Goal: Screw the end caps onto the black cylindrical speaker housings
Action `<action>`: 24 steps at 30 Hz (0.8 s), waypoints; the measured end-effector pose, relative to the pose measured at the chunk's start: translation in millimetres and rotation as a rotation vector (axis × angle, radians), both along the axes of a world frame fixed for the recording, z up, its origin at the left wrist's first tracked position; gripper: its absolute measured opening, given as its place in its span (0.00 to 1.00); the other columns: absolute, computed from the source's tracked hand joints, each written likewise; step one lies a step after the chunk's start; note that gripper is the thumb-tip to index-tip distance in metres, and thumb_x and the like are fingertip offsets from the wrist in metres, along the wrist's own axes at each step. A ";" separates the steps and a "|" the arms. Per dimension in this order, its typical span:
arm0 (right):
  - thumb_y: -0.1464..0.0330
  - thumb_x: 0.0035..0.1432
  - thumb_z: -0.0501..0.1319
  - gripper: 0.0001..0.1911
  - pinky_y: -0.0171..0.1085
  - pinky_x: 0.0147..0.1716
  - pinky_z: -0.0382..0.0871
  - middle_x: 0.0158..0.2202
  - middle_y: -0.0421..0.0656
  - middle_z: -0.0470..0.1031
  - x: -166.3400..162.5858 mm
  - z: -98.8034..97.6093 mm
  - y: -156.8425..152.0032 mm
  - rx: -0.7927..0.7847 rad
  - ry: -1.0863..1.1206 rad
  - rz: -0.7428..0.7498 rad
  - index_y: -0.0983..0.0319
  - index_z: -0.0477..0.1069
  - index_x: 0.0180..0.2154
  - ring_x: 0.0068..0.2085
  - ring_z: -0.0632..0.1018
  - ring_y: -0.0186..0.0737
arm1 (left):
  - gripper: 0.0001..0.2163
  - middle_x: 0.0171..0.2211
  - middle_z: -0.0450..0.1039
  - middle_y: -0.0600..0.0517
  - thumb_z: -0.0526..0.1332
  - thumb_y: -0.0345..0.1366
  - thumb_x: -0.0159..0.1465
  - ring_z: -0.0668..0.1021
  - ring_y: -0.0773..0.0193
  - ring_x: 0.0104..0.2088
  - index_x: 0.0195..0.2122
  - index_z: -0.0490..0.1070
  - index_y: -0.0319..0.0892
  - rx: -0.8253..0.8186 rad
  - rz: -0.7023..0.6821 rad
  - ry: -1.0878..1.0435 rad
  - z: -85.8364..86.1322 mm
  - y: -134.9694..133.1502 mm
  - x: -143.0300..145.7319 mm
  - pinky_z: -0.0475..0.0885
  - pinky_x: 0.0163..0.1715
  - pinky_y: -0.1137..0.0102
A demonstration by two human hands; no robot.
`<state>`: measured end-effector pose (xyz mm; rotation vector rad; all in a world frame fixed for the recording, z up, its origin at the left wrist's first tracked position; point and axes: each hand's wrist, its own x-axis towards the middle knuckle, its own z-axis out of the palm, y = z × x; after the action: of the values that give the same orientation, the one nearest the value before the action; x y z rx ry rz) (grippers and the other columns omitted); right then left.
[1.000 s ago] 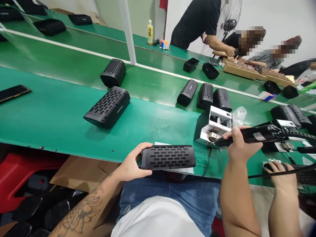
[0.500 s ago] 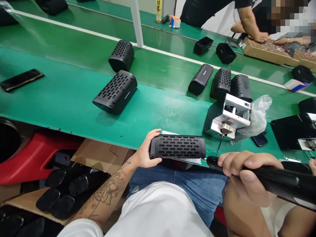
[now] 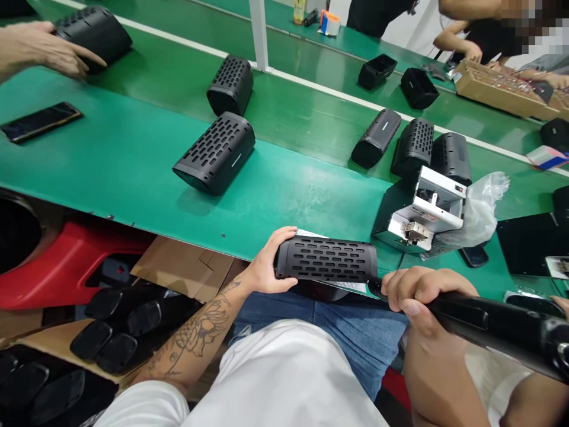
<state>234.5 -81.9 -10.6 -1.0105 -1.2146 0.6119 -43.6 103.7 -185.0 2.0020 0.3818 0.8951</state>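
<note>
My left hand (image 3: pixel 272 265) is closed around the left end of a black speaker housing (image 3: pixel 331 260) with a grid of slots on its upper face. The housing lies at the bench's front edge, on a pale printed sheet (image 3: pixel 355 286). In my right hand (image 3: pixel 422 296) is a black electric screwdriver (image 3: pixel 493 323), gripped near its nose. Its nose meets the lower right corner of the housing; the bit's tip is hidden there. A screw feeder (image 3: pixel 424 210) with a silver front stands on the bench beyond my right hand.
Two slotted speaker housings (image 3: pixel 216 151) sit left of centre, and several more (image 3: pixel 376 137) stand behind the feeder. A phone (image 3: pixel 41 121) lies at the left. Another person's hand (image 3: pixel 53 50) touches a housing (image 3: pixel 95 35). Co-workers handle a cardboard box (image 3: pixel 502 92) across the bench.
The screwdriver's nose has moved in against the housing's corner, covering the bit and the screw seen before. Another person's hand has appeared on a housing at the upper left. The view has shifted slightly.
</note>
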 end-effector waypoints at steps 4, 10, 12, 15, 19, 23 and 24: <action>0.74 0.67 0.73 0.10 0.40 0.29 0.78 0.26 0.34 0.75 2.0 -3.6 2.1 -0.016 0.038 0.043 0.56 0.74 0.39 0.23 0.75 0.35 | 0.52 0.79 0.65 0.32 0.80 0.50 0.62 0.71 0.28 0.79 0.83 0.58 0.50 0.029 -0.004 -0.022 -2.2 2.6 0.7 0.69 0.79 0.31; 0.73 0.66 0.74 0.10 0.42 0.29 0.79 0.26 0.34 0.73 4.4 -1.3 -3.0 -0.034 -0.002 0.065 0.56 0.74 0.39 0.24 0.75 0.35 | 0.53 0.78 0.67 0.31 0.81 0.52 0.62 0.72 0.27 0.78 0.84 0.57 0.49 0.072 0.003 -0.026 -5.8 4.8 0.1 0.70 0.78 0.31; 0.71 0.66 0.74 0.08 0.43 0.28 0.80 0.25 0.35 0.74 18.2 3.7 -2.0 -0.013 0.016 0.038 0.56 0.76 0.40 0.22 0.75 0.36 | 0.55 0.78 0.67 0.30 0.81 0.53 0.63 0.73 0.27 0.78 0.85 0.56 0.49 0.115 -0.002 -0.032 -7.4 4.4 0.2 0.72 0.77 0.30; 0.69 0.61 0.75 0.08 0.42 0.22 0.80 0.20 0.33 0.74 56.5 10.4 12.5 0.147 0.002 -0.130 0.56 0.78 0.40 0.16 0.73 0.37 | 0.57 0.79 0.64 0.28 0.81 0.56 0.65 0.72 0.25 0.79 0.87 0.51 0.49 0.184 -0.012 -0.040 -11.3 3.1 0.4 0.74 0.75 0.29; 0.61 0.48 0.78 0.18 0.38 0.19 0.76 0.19 0.31 0.73 110.0 8.5 51.6 0.356 -0.020 -0.710 0.56 0.73 0.35 0.16 0.70 0.36 | 0.60 0.82 0.59 0.25 0.79 0.63 0.67 0.68 0.24 0.82 0.89 0.47 0.48 0.219 -0.011 -0.004 -18.0 1.3 0.6 0.74 0.76 0.29; 0.54 0.44 0.76 0.22 0.38 0.17 0.72 0.17 0.32 0.71 133.5 -3.8 76.8 0.239 -0.013 -0.898 0.55 0.68 0.33 0.15 0.70 0.37 | 0.64 0.83 0.59 0.26 0.78 0.71 0.64 0.68 0.24 0.82 0.89 0.46 0.49 0.212 0.009 0.022 -22.8 -0.3 1.9 0.73 0.77 0.30; 0.55 0.44 0.76 0.22 0.38 0.17 0.72 0.17 0.31 0.70 134.3 -6.8 78.2 0.207 -0.005 -0.901 0.54 0.67 0.33 0.15 0.70 0.37 | 0.64 0.83 0.59 0.26 0.77 0.71 0.64 0.69 0.24 0.82 0.89 0.46 0.49 0.209 0.014 0.021 -23.3 -0.7 2.3 0.73 0.77 0.30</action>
<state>368.8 -3.7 -17.4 -1.2398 -0.6877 -0.2185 -41.2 103.1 -208.3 2.2038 0.3252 0.9564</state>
